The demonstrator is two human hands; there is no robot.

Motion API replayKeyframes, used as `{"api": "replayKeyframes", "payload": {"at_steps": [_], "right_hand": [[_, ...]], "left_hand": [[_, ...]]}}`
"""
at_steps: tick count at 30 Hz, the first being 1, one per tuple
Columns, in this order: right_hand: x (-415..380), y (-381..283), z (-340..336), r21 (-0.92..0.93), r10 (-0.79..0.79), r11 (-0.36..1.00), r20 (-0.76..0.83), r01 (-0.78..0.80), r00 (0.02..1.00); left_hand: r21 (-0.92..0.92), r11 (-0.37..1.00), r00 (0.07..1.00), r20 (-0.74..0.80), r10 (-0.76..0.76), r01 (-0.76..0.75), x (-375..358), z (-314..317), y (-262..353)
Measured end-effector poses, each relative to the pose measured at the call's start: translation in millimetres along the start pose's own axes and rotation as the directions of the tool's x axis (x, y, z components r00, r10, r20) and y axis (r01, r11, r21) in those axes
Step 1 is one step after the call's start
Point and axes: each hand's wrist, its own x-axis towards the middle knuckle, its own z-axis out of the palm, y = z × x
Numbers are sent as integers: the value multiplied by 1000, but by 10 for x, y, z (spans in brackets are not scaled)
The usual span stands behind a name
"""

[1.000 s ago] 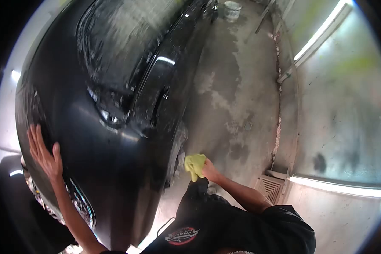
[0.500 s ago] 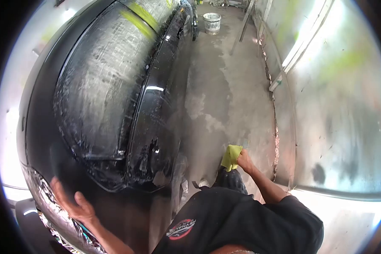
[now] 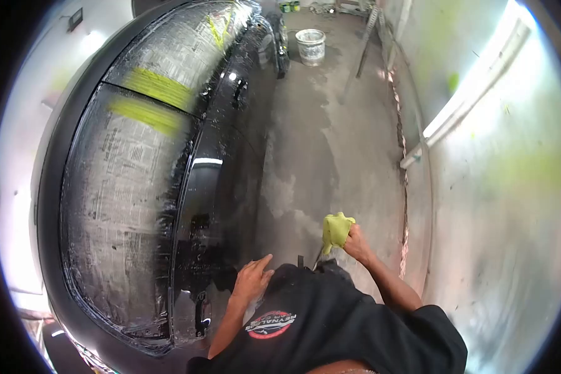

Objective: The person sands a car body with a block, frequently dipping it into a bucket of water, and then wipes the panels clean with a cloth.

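Observation:
A yellow-green cloth (image 3: 337,230) hangs bunched from my right hand (image 3: 356,243), which is closed around it over the floor. My left hand (image 3: 253,278) holds nothing; its fingers are apart, close to my body and beside the black car's side (image 3: 215,193). The car windows are covered with newspaper (image 3: 121,156) under clear plastic, with green paint streaks (image 3: 159,87) across it. A door handle (image 3: 201,308) shows low on the car, to the left of my left hand.
Farther along the concrete floor (image 3: 311,137) stands a white bucket (image 3: 311,47). A ladder-like frame (image 3: 369,37) leans at the back right. On the right runs a paint-marked wall (image 3: 498,206) with a white bar (image 3: 474,81). Small green cans (image 3: 290,7) sit at the back.
My left hand has moved right, from over the car's rear to near my body. The view has shifted along the car. My right hand still holds the cloth.

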Motion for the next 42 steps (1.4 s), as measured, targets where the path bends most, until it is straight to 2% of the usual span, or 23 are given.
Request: {"api": "replayKeyframes", "payload": {"at_steps": [1,6,9,12,14,15,16,17,19,21,23,25,29,30,32,34,35,36,39,42], "right_hand": [[205,9,-120,8,-1,1000,-4,1,1000],[1237,105,-535,-20,-10,1000,-38,9,999],[1823,58,-706,46,9,999,-78,-6,997],[2423,161,-876,-7,19,1000,-129,-20,991],[2756,396,-1020,-138,-17,990,-207,-12,978],[2942,455,-1134,-206,-40,978,-240,-11,970],[3134,322,-1205,-91,-19,996,-261,-5,965],[3281,289,-1291,-78,28,996,-279,-52,960],[3618,270,-1454,-32,109,992,-304,-125,946],[4008,-87,-1513,-58,107,988,-414,-144,904],[4424,23,-1659,-52,105,989,-416,-139,903],[4872,77,-1801,59,195,981,-366,-186,910],[5824,40,-2035,157,198,976,-360,-150,912],[6057,309,-2123,88,144,989,-396,-118,907],[6569,516,-2336,82,120,992,-323,-98,939],[7137,677,-2537,85,141,989,-274,-123,951],[7513,603,-2563,94,134,989,-236,-115,962],[7817,459,-2656,154,180,976,-181,-153,967],[8804,344,-2887,85,44,996,-57,-39,997],[9793,166,-3057,86,-43,995,11,42,999]], "left_hand": [[-10,999,999,1,-41,41,182,-23,31],[31,998,998,-26,-50,51,1262,-246,-111],[21,999,998,-54,-41,42,1961,-322,-248],[-11,999,999,-25,-32,31,2675,-320,-517],[-28,1000,1000,4,-2,3,3270,-214,-730],[-19,998,996,57,63,-62,3637,-234,-721],[-11,993,987,114,115,-114,3992,-299,-700],[5,988,973,174,153,-156,4298,-398,-691],[-97,946,944,88,318,-309,5050,-524,-586],[-57,888,888,50,458,-455,5771,-711,-415],[-49,855,855,24,519,-517,6449,-892,-193],[-97,869,873,-1,488,-486,7021,-987,-50],[-190,870,890,-58,452,-454,7958,-751,-185],[-179,886,901,-17,433,-429,8154,-752,-177],[-149,912,916,74,395,-382,8508,-905,-287],[-103,933,933,67,353,-345,8801,-817,-485],[-58,946,945,50,323,-320,8967,-924,-531],[-54,966,961,108,256,-252,9100,-1013,-539],[-95,986,990,-6,138,-138,9559,-1182,-623],[-109,992,998,-13,-57,56,10017,-1370,-706]]}}
